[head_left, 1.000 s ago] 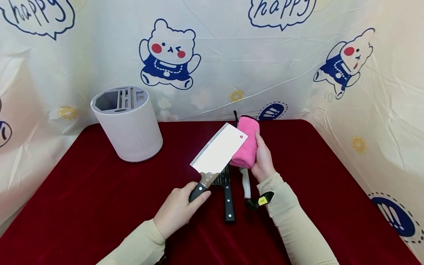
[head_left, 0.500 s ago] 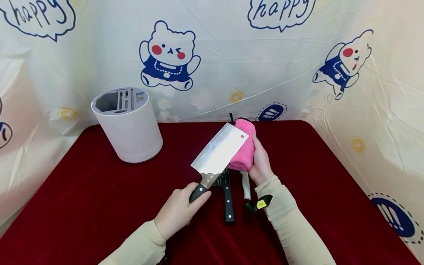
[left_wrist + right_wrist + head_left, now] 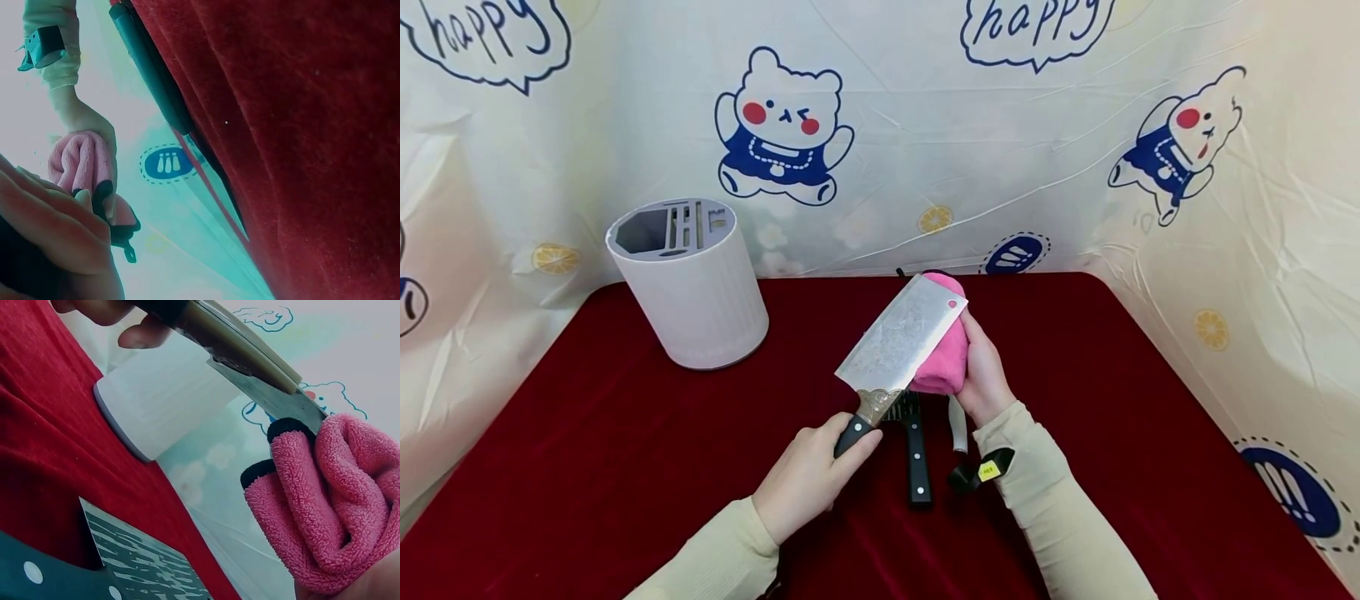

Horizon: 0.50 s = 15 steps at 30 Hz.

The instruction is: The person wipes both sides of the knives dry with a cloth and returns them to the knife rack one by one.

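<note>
The left hand grips the cleaver by its handle, likely for control; the right hand clasps the towel behind the blade, seemingly as padding.

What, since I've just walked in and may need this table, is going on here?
A person grips a cleaver by its handle in the left hand, blade raised. The right hand holds a folded pink cloth close behind the blade. Below, a black-handled knife and a white-handled tool lie on the red table cover. A white slotted holder stands at the person's left, with no handles sticking out.
</note>
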### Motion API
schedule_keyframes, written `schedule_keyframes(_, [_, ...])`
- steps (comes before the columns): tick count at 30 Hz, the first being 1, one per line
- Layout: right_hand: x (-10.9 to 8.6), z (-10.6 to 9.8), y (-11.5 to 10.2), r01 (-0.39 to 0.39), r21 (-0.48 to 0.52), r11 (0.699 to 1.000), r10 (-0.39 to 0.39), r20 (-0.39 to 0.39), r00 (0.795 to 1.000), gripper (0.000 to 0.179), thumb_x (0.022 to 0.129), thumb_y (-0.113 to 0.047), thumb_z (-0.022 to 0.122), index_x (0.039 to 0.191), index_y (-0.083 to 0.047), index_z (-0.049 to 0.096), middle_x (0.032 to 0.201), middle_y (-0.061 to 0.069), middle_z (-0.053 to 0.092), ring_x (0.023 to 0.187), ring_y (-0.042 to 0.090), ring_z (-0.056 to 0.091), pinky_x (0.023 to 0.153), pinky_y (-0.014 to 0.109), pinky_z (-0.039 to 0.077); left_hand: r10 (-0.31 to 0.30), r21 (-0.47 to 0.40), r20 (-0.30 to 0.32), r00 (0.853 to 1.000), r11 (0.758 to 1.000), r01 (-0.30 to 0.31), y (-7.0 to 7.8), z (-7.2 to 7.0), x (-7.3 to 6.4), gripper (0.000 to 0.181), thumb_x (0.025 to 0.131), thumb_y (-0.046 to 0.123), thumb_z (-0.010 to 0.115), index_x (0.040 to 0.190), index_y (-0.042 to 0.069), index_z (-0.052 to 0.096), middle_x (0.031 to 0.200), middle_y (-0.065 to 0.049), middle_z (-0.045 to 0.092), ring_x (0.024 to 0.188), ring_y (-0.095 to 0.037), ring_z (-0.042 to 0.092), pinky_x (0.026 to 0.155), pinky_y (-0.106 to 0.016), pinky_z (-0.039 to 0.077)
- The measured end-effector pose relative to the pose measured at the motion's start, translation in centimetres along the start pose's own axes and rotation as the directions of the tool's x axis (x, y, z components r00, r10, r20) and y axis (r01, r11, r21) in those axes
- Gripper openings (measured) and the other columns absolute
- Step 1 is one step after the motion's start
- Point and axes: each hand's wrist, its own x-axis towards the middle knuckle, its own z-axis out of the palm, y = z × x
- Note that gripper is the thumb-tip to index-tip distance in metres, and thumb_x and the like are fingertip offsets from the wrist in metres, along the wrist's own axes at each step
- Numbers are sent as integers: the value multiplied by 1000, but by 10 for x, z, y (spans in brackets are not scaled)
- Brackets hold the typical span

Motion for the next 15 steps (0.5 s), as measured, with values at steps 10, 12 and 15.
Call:
schedule_keyframes(10, [-8, 8, 10, -3, -74, 997, 3, -2, 1000, 46, 108, -38, 33, 149, -19, 43, 141, -1, 51, 127, 9, 47, 112, 25, 33, 8, 7, 19, 1000, 1000, -8, 2, 0, 1, 44, 95, 57, 55, 95, 13, 57, 51, 1, 49, 36, -13, 50, 41, -30, 44])
schedule_keyframes(12, [-9, 10, 11, 0, -74, 997, 0, 8, 1000, 46, 108, -37, 32, 149, -19, 41, 143, 0, 50, 128, 9, 47, 112, 25, 33, 13, 5, 22, 1000, 1000, -13, 3, 0, 1, 46, 95, 59, 55, 94, 13, 57, 52, 0, 49, 37, -13, 50, 41, -30, 44])
schedule_keyframes(15, [-11, 11, 11, 2, -70, 998, -1, 11, 1000, 46, 108, -38, 32, 149, -19, 42, 144, 0, 50, 128, 8, 47, 111, 24, 34, 19, 5, 21, 1000, 1000, -19, 4, -1, 1, 45, 95, 58, 55, 93, 13, 57, 52, 0, 48, 37, -13, 50, 41, -30, 44])
